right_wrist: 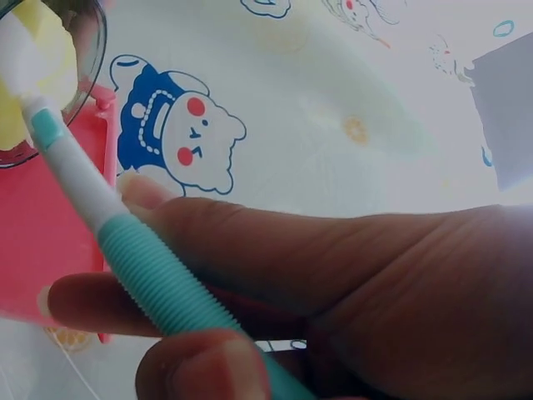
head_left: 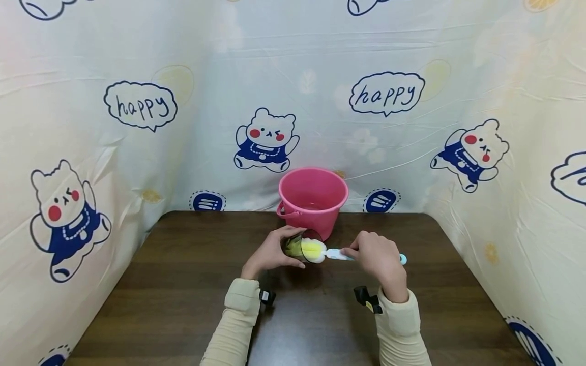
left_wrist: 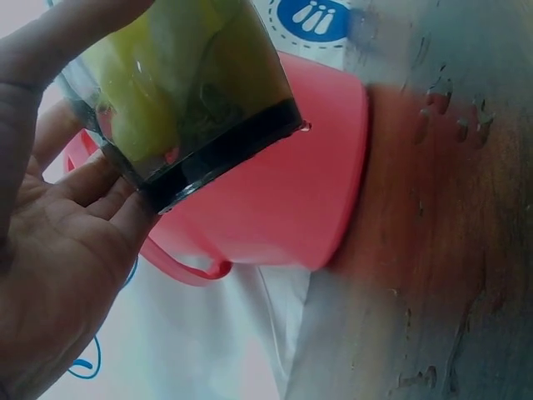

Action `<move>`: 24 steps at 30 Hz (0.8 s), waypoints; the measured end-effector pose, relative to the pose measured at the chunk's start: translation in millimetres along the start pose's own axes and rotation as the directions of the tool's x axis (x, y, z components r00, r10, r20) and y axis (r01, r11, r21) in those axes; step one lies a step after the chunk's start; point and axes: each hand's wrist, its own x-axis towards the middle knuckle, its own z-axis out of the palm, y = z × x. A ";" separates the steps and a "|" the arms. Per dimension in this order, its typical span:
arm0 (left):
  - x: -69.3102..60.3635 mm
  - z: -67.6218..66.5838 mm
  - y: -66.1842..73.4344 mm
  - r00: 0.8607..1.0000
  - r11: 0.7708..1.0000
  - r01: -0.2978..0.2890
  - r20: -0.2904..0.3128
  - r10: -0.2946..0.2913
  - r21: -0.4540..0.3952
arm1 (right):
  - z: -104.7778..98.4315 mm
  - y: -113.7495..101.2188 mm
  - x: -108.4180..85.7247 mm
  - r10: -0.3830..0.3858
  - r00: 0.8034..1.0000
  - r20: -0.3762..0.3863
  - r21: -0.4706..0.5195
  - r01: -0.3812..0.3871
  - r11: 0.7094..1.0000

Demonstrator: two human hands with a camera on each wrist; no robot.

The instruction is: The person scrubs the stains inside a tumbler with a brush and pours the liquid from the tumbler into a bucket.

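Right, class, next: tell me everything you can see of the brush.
The brush has a sponge-like yellow and white head and a slim, plastic-looking white and teal handle with a ribbed grip. It is held sideways above the table, its head reaching into the see-through cup that the left hand holds. The right hand grips the handle, whose rounded end shows beyond the hand.
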 end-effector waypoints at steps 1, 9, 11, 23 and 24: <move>0.1 -0.1 -0.5 1.000 1.000 -0.002 0.002 0.002 0.000 | 0.1 -0.2 0.2 -0.006 1.000 -0.007 -0.002 0.006 1.000; -0.6 -1.6 -2.4 1.000 1.000 -0.007 -0.010 0.007 0.000 | 2.7 0.8 5.2 -0.011 0.999 -0.052 0.014 0.011 1.000; -0.4 -2.0 -2.1 1.000 1.000 -0.003 -0.007 0.003 0.001 | 3.3 0.8 6.6 0.006 0.999 -0.043 0.016 -0.006 1.000; -1.4 -1.9 0.1 1.000 1.000 0.010 0.005 -0.010 -0.005 | 0.1 1.3 4.7 -0.015 1.000 -0.007 0.006 0.015 1.000; -1.5 -1.8 0.2 1.000 1.000 0.009 0.003 -0.009 -0.003 | -0.5 1.4 4.6 -0.021 1.000 -0.012 0.011 0.021 1.000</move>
